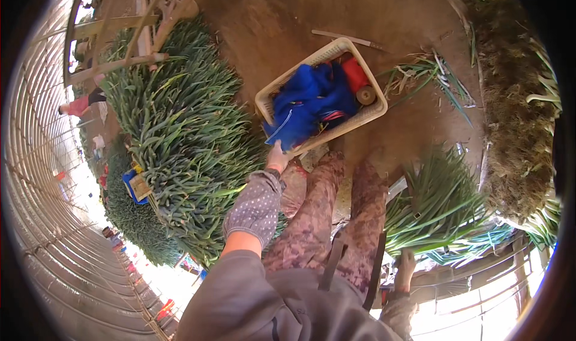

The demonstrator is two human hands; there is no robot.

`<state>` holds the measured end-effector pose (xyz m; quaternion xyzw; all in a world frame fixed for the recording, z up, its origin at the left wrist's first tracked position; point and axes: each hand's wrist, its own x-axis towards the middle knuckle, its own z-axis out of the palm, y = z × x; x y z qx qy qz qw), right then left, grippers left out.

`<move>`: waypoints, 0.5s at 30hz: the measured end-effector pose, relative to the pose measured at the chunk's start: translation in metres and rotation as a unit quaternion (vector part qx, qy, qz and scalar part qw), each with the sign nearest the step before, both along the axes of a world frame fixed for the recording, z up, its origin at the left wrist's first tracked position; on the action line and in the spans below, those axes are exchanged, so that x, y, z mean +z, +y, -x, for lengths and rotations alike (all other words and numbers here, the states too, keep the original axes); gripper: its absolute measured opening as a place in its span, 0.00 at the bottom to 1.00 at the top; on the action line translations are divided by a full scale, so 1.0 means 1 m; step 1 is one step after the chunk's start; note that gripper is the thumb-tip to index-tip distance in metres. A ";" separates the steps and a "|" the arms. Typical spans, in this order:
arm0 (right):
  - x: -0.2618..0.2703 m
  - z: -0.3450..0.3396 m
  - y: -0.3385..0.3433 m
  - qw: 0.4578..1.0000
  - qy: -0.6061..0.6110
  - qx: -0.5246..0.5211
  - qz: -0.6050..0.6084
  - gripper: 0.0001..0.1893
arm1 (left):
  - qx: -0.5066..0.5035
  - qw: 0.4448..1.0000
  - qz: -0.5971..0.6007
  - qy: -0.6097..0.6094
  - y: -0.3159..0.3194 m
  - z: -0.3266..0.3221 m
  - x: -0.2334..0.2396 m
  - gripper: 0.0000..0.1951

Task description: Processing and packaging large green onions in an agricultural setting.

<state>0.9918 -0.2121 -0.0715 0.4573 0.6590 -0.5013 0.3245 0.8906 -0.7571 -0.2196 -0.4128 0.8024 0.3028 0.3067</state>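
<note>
My left hand (277, 157), with a dotted oversleeve on its arm, pinches the near corner of a blue cloth (310, 93) at the rim of a cream plastic basket (366, 118). The cloth lies bunched in the basket, its near part blurred. Beside it in the basket are a red item (354, 73) and a round spool-like end (366, 95). At the lower right, my right hand (406, 262) is beside the leaves of a green onion bundle (432, 201); its fingers are partly hidden, so its grip is unclear.
A large mass of upright green onions (193, 129) stands left of my legs. A wooden frame (121, 64) is at the upper left. Loose leaves (423, 71) and a thin strip (346, 38) lie on the dirt floor. Piled roots (517, 129) line the right. A person (78, 106) is far left.
</note>
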 end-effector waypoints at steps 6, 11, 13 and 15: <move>-0.026 -0.088 0.032 0.990 -0.123 0.051 -0.053 0.09 | -0.029 0.995 0.092 -0.016 0.009 0.068 -0.116 0.51; -0.054 -0.061 -0.008 0.987 -0.126 0.093 -0.032 0.09 | -0.063 0.993 0.080 -0.056 -0.011 0.080 -0.157 0.35; -0.052 0.002 -0.045 0.988 -0.119 0.094 0.018 0.09 | -0.163 0.986 0.017 -0.039 -0.014 0.077 -0.151 0.19; -0.055 0.035 -0.049 0.995 -0.090 0.033 -0.002 0.08 | -0.271 0.948 -0.121 0.113 0.045 0.076 -0.144 0.13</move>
